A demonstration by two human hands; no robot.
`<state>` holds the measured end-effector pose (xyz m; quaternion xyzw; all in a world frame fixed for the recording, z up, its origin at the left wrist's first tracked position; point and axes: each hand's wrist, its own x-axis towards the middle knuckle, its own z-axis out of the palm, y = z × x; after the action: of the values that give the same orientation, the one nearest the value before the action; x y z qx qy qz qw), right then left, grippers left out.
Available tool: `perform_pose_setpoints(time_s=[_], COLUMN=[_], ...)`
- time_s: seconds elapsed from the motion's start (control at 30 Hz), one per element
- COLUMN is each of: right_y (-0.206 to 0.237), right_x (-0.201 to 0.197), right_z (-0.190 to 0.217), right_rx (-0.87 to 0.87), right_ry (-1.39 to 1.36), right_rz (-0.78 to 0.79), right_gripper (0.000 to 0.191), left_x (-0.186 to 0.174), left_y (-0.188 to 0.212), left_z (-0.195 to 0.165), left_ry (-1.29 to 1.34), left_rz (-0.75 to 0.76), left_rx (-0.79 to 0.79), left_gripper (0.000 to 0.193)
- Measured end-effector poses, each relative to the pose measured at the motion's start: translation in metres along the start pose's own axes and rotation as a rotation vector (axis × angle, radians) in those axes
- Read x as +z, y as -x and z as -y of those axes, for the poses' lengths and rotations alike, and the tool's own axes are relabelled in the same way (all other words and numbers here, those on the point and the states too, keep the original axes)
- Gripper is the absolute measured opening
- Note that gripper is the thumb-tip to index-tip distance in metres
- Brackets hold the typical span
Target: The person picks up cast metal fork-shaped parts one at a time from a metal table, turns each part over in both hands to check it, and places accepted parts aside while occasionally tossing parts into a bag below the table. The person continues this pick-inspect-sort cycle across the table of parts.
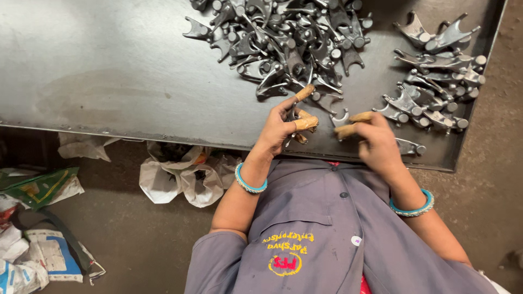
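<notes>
Step in hand looks like checking/sorting fork-shaped metal parts one by one. Left hand (pixel 283 126), taped fingertips, is clamped on one dark fork part (pixel 292 115) near the steel table's (pixel 109 71) front edge. Right hand (pixel 376 142) rests just beside it, fingers curled; can't tell if it grips anything. Big unsorted pile (pixel 289 43) lies beyond, smaller laid-out group (pixel 430 81) to the right. Both wrists bent inward, forearms low. Next move prob. calls for a steady turn of the part w/o dropping it.

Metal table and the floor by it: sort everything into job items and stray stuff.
In hand:
left hand holding a metal fork part
right hand
big heap of fork parts
smaller pile
metal table

Lying about:
white plastic bags
printed sacks
</notes>
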<state>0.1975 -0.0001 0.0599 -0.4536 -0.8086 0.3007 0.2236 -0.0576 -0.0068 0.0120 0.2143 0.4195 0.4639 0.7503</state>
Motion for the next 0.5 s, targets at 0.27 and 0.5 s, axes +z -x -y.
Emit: perform_pose_setpoints(time_s=[0.27, 0.5], right_y=[0.017, 0.019], right_x=[-0.009, 0.022], right_z=[0.021, 0.017], right_rx=[0.364, 0.098], right_ry=[-0.022, 0.211], right_rz=[-0.119, -0.206], right_gripper=[0.054, 0.047], left_x=[0.001, 0.0], left_y=[0.0, -0.011], left_z=[-0.007, -0.003], left_ry=[-0.215, -0.339], left_rz=[0.067, 0.071], left_rx=[0.079, 0.126], left_gripper=[0.08, 0.082])
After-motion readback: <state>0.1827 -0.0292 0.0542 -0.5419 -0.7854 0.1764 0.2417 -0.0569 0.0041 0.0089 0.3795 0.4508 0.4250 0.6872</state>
